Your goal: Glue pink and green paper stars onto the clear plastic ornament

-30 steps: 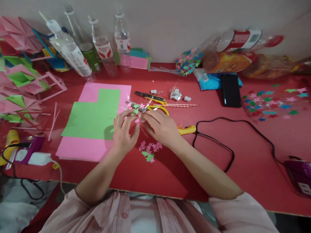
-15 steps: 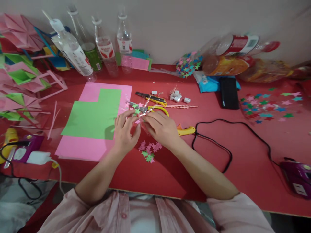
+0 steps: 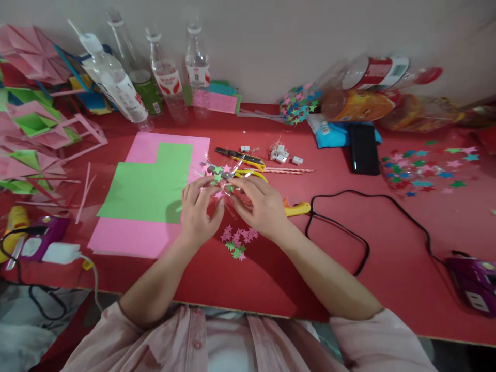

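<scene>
In the middle of the head view, a clear, shiny plastic piece dotted with pink and green stars [image 3: 218, 178] is held just above the table. My left hand [image 3: 199, 212] grips its left side between thumb and fingers. On its right edge my right hand [image 3: 262, 206] is closed, fingertips by a green star; the exact contact is partly hidden. Beneath and behind them lie scissors with yellow handles [image 3: 260, 174], partly covered by the right hand. A small heap of loose pink and green paper stars [image 3: 237, 242] rests on the table between my forearms.
Green paper [image 3: 143, 191] overlaps pink sheets [image 3: 127, 235] at left. Behind are a box cutter [image 3: 248, 159], small white pieces [image 3: 279, 154] and standing plastic bottles [image 3: 169, 85]. To the right lie a yellow-handled tool [image 3: 297, 209], a black cord [image 3: 411, 221], a phone [image 3: 363, 150] and star-covered plastic [image 3: 430, 170].
The starred plastic piece has turned slightly, showing more of its stars. My right fingers have shifted a little to the right along its edge; the left hand has barely moved.
</scene>
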A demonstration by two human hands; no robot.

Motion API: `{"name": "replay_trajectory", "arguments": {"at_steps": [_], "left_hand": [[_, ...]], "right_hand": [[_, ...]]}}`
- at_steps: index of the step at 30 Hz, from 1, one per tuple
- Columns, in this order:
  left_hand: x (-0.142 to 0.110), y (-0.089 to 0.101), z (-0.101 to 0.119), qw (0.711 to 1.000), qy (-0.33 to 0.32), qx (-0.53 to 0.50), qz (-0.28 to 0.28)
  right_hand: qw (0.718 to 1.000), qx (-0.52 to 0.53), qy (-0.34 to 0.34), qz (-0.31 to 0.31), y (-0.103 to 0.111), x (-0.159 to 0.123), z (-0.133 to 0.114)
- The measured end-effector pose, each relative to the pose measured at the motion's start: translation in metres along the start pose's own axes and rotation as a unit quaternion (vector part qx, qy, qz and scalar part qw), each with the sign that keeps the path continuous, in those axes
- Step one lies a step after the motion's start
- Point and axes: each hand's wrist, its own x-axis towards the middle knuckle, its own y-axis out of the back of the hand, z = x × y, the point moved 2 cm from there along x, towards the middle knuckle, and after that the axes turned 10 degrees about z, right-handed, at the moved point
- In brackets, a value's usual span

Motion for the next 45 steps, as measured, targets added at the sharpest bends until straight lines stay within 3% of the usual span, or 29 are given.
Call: {"name": "replay_trajectory", "arguments": {"at_steps": [5, 9, 13, 24, 32, 38, 45], "left_hand": [[-0.001, -0.001, -0.001, 1.0, 0.005, 0.0, -0.004], [-0.001, -0.001, -0.001, 1.0, 0.006, -0.003, 0.002], [-0.001, 0.0, -0.001, 1.0, 0.009, -0.002, 0.001], [-0.001, -0.002, -0.003, 1.0, -0.007, -0.003, 0.007], [-0.001, -0.002, -0.002, 1.0, -0.006, -0.002, 0.005], [-0.002, -0.003, -0.002, 1.0, -0.001, 0.008, 0.001], [-0.001, -0.003, -0.001, 1.0, 0.011, 0.001, -0.007]], "right_hand": [[0.986, 0.042, -0.157, -0.027, 0.002, 0.0, -0.001], [0.949, 0.109, -0.291, -0.053, 0.005, 0.004, -0.001], [0.911, 0.193, -0.362, -0.044, 0.009, 0.01, 0.002], [0.883, 0.263, -0.369, -0.118, -0.004, 0.013, 0.006], [0.82, 0.321, -0.458, -0.121, -0.013, 0.009, 0.011], [0.828, 0.319, -0.454, -0.082, -0.019, 0.003, 0.012], [0.833, 0.317, -0.445, -0.082, -0.017, 0.005, 0.01]]}}
